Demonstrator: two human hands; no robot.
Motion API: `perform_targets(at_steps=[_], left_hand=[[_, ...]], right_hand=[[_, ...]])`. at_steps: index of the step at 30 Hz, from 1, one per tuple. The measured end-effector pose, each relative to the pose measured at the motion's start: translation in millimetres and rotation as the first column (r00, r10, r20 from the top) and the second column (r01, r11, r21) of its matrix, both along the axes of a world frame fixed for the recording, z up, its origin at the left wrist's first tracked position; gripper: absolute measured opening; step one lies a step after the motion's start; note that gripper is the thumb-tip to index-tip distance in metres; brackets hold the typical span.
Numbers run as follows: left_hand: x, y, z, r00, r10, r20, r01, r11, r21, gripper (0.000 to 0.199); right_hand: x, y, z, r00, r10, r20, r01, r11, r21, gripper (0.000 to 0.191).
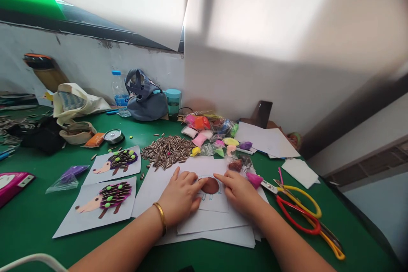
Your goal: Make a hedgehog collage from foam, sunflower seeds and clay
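Note:
A flattened brown clay oval (211,185) lies on a white sheet of paper (219,219), over a drawing in blue lines with small legs below it. At its left edge, the index finger of my left hand (181,193) presses on the clay; the other fingers are spread on the paper. The index finger of my right hand (239,191) points at the clay's upper right edge, with the remaining fingers curled loosely. Neither hand holds anything. Two finished hedgehog pictures, an upper one (119,163) and a lower one (110,199), lie to the left.
Beyond the papers are a pile of sunflower seeds (168,149) and several bags of coloured clay (200,123). Scissors (298,204) lie at right, near white tissue (299,172). A water bottle (120,95), blue bag (146,102) and cup (173,104) stand by the wall.

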State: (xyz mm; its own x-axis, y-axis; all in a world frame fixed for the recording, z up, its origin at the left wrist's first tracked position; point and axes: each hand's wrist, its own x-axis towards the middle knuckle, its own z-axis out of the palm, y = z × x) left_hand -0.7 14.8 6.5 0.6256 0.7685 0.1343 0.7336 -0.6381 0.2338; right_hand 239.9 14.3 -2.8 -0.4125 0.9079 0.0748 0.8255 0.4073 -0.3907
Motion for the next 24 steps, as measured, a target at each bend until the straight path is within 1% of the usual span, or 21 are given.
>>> perform_targets(at_steps=[3,7,9,13,15,18,21,24], left_hand=[[1,0,0.9,1.0,0.003,-0.01,-0.003,1.0,0.001,0.058],[1,0,1.8,1.0,0.002,-0.018,-0.002,1.0,0.002,0.059],[1,0,1.8,1.0,0.004,-0.022,-0.004,1.0,0.003,0.058],[1,0,1.5,1.0,0.008,-0.025,-0.008,1.0,-0.002,0.057],[1,0,1.6,1.0,0.009,-0.024,-0.009,1.0,-0.007,0.058],[1,0,1.8,1.0,0.014,-0.024,-0.014,1.0,-0.013,0.057],[0,1,1.9,0.999,0.014,-0.03,-0.014,1.0,-0.016,0.056],[0,2,1.6,0.999,0.015,-0.034,-0.016,1.0,-0.018,0.057]], right_hand=[[-2,-1,0.0,0.999,0.012,0.047,-0.013,1.0,0.02,0.056],[-9,-2,1.1,0.989,-0.01,0.149,0.006,1.0,0.026,0.05],[-10,-1,0.5,0.991,-0.019,0.135,0.018,1.0,0.007,0.051],[-5,1,-2.3,0.999,-0.041,-0.022,0.041,0.999,-0.026,0.058],[-3,1,-2.6,0.998,-0.034,-0.057,0.032,0.999,-0.039,0.058],[-3,0,-0.8,1.0,0.007,0.028,-0.006,1.0,-0.022,0.052],[-5,0,1.7,0.994,0.003,0.113,-0.004,1.0,0.006,0.046],[-3,1,2.0,0.996,0.005,0.09,-0.003,1.0,-0.018,0.046]])
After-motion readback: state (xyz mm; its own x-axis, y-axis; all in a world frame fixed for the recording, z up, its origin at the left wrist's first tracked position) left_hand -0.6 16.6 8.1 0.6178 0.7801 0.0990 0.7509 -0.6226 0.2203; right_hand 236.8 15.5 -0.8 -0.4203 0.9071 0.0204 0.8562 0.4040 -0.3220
